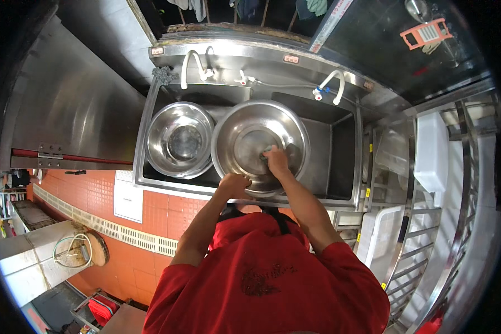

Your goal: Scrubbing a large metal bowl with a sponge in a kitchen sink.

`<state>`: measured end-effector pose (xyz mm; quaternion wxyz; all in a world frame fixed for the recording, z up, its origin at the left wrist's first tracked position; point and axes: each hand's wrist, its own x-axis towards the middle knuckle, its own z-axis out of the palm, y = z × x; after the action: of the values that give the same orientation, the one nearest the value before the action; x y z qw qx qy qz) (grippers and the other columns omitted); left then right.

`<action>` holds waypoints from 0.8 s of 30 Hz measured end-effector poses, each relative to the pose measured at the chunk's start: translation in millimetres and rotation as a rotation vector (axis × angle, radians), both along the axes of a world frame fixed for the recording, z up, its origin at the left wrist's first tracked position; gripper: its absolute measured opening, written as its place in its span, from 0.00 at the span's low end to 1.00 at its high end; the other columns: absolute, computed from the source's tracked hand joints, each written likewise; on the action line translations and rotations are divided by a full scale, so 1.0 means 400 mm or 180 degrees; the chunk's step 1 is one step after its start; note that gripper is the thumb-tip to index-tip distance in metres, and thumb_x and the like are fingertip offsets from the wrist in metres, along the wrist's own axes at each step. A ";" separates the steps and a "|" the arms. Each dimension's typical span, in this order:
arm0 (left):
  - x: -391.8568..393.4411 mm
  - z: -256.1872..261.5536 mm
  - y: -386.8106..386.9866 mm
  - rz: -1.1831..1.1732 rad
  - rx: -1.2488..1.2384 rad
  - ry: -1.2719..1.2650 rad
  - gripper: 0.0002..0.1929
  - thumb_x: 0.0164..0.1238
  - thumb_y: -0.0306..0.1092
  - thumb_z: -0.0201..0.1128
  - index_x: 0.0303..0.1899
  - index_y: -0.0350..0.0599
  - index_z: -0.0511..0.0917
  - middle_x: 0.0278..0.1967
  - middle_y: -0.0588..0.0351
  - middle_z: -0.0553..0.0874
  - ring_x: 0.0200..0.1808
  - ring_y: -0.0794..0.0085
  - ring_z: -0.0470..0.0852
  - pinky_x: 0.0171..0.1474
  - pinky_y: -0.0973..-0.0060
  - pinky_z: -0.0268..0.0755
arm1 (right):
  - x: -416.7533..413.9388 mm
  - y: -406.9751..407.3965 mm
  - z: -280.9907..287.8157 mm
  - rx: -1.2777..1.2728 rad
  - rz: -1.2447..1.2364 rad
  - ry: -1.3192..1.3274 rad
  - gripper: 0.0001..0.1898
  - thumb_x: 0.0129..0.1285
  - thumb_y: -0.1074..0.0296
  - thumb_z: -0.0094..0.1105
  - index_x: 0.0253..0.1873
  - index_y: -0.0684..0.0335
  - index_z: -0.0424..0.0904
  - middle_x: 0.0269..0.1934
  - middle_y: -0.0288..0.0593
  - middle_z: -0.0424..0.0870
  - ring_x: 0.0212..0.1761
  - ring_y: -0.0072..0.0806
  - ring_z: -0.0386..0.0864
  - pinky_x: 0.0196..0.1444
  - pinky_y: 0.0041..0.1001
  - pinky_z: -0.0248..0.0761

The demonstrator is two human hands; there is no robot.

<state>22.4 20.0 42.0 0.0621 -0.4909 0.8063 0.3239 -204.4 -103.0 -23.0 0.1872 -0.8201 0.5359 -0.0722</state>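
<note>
A large stainless steel basin (244,121) rests over the divider of a double-bowl steel sink (342,203). At its near left rim is my left hand (234,185), with the fingers curled over the edge. My right hand (278,160) reaches inside and presses a dark scouring pad (264,157) against the inner wall or bottom; the fingers partly cover the pad. To the left, a second steel basin (158,137) sits in the left bowl, apparently stacked on another whose rim peeks out at the lower right.
Two white gooseneck faucets (187,62) (340,85) and a small white tap (244,78) line the backsplash. A steel wool scrubber (163,76) lies on the back left corner. On the right, a metal rack (417,238) carries white plastic bins (431,152). An orange grater (426,33) lies at upper right.
</note>
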 end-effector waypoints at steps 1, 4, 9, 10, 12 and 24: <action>0.003 -0.003 -0.001 -0.0007 0.0051 -0.0095 0.43 0.55 0.79 0.74 0.59 0.50 0.92 0.56 0.44 0.94 0.59 0.48 0.94 0.62 0.50 0.87 | 0.017 0.013 0.004 0.0007 0.0008 0.0002 0.15 0.77 0.72 0.61 0.56 0.49 0.98 0.56 0.55 0.85 0.61 0.55 0.86 0.63 0.50 0.80; 0.007 -0.010 0.005 -0.0016 -0.0050 -0.0059 0.43 0.56 0.81 0.73 0.61 0.55 0.92 0.55 0.45 0.95 0.58 0.49 0.94 0.60 0.51 0.87 | 0.054 0.041 0.000 -0.0147 0.0276 0.0098 0.15 0.75 0.72 0.62 0.53 0.48 0.99 0.53 0.54 0.84 0.58 0.55 0.86 0.59 0.51 0.82; -0.004 0.005 0.001 -0.0010 0.0028 -0.0154 0.43 0.54 0.82 0.73 0.60 0.57 0.92 0.52 0.46 0.96 0.55 0.48 0.95 0.59 0.51 0.87 | 0.103 0.108 -0.028 -0.0043 0.0351 -0.0130 0.12 0.73 0.71 0.65 0.51 0.52 0.97 0.57 0.51 0.85 0.59 0.53 0.88 0.58 0.51 0.83; -0.001 0.000 0.006 -0.0019 0.0072 -0.0232 0.43 0.54 0.82 0.73 0.60 0.57 0.92 0.52 0.46 0.96 0.55 0.49 0.95 0.59 0.51 0.87 | 0.117 0.124 -0.028 -0.0184 0.0551 -0.0201 0.11 0.73 0.70 0.64 0.49 0.55 0.97 0.56 0.53 0.86 0.58 0.53 0.88 0.60 0.51 0.83; 0.003 -0.007 0.013 -0.0026 0.0115 -0.0309 0.44 0.53 0.82 0.74 0.61 0.58 0.92 0.52 0.47 0.96 0.54 0.49 0.96 0.59 0.51 0.87 | 0.128 0.130 -0.031 -0.0328 0.0751 -0.0270 0.11 0.72 0.69 0.64 0.47 0.58 0.97 0.55 0.54 0.86 0.56 0.54 0.88 0.61 0.50 0.83; -0.004 0.051 0.006 0.0049 0.0042 -0.0247 0.44 0.57 0.80 0.73 0.63 0.53 0.91 0.52 0.47 0.96 0.57 0.50 0.95 0.61 0.51 0.86 | -0.022 -0.027 -0.050 -0.0349 0.0391 -0.0596 0.22 0.66 0.82 0.64 0.58 0.49 0.97 0.52 0.59 0.83 0.55 0.59 0.85 0.59 0.50 0.79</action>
<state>20.7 22.2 62.4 0.0941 -0.5089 0.7974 0.3104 -213.0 -113.8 -43.1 0.1953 -0.8501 0.4600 -0.1660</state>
